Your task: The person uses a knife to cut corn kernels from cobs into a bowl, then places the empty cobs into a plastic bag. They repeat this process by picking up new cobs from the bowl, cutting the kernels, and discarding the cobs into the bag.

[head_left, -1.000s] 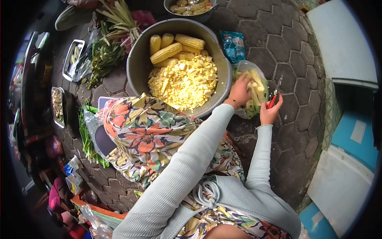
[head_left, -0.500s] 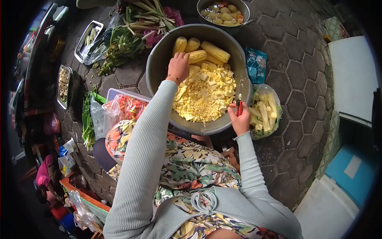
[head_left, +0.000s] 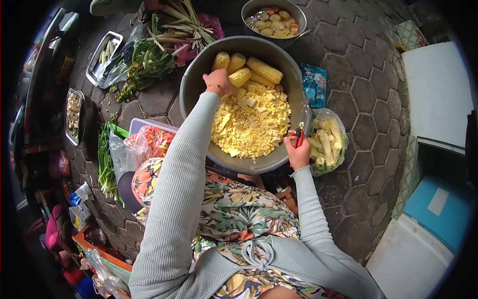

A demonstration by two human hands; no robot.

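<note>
A large grey basin [head_left: 190, 99] holds whole yellow corn cobs [head_left: 265, 70] at its far side and a heap of cut corn kernels [head_left: 251, 122] nearer me. My left hand [head_left: 219, 82] is inside the basin at the upper left, fingers wrapped round the end of one corn cob [head_left: 239, 77]. Over the basin's right rim, my right hand [head_left: 298, 151] grips a red and black handled tool [head_left: 298, 138], its blade hard to make out, with kernel bits at its tip.
Right of the basin lie a bag of stripped cobs [head_left: 327, 142] and a teal packet [head_left: 313, 84]. Behind stands a pot of potatoes [head_left: 274, 22]. Leafy greens [head_left: 149, 62], a tray of red chillies [head_left: 156, 122] and spring onions [head_left: 106, 162] lie left. A person [head_left: 55, 229] is at lower left.
The view has shifted slightly. My left hand has moved a little left and down with the cob, which now points more toward me. My right hand still holds the tool.
</note>
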